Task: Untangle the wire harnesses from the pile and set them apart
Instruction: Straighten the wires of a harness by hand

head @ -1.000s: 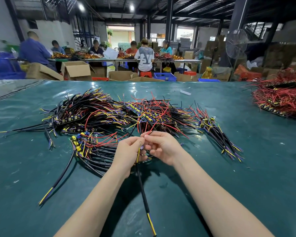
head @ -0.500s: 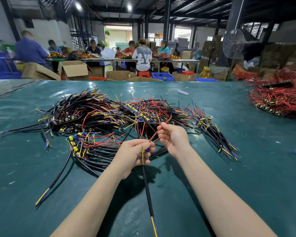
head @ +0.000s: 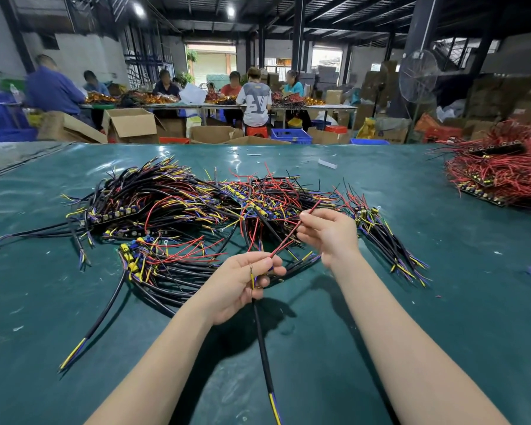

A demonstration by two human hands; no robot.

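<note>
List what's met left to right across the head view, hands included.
Stray black cable with yellow tip → left hand, gripping a black harness → red wire, pinched by right hand → red wire pile. Central tangle spans them, omitted.

Single head-worn wide view: at the table's [head: 460, 302] near edge, facing forward and down; wire pile [head: 196, 210] close, far edge mid-frame.

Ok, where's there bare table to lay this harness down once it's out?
Widest bare mat lies right of your right hand, between the mixed pile and the red heap. Another patch sits near left, below the stray black cable. The middle is crowded with wires; your left hand holds the harness there, right hand pinching its red wire.
</note>
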